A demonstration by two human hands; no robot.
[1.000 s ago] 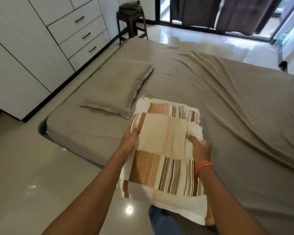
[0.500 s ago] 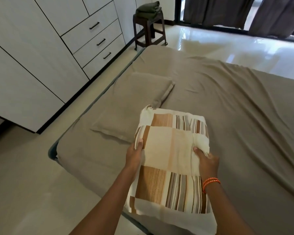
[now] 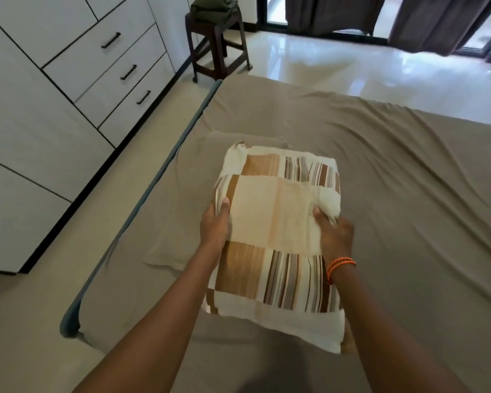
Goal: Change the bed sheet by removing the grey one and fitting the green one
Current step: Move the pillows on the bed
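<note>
Fingers of both hands curl round the long sides of a patterned pillow (image 3: 278, 228): the left hand (image 3: 214, 225) grips its left edge with the thumb lying on top, and the right hand (image 3: 335, 232) pinches a bunch of cream cloth at its right edge. An orange cord bracelet (image 3: 341, 264) circles the right wrist. The pillow is soft and plump, its cover a patchwork of cream blocks and brown, grey and tan stripes. It is held over a flat grey pillow (image 3: 165, 234), whose corners show beside and beyond it.

Underneath, the grey sheet (image 3: 408, 208) covers the mattress, smooth cloth with long diagonal creases to the right. At the near left corner the sheet is tucked over a blue mattress edge (image 3: 68, 321), which runs along the left side. Between that edge and the white cupboard (image 3: 40, 123) with black drawer handles lies a strip of pale floor (image 3: 26, 321). Beyond the bed's far edge the glossy floor is open up to dark curtains (image 3: 437, 21). A folded green sheet (image 3: 213, 8) sits on a dark stool (image 3: 219, 38) by the cupboard, well apart from the hands.
</note>
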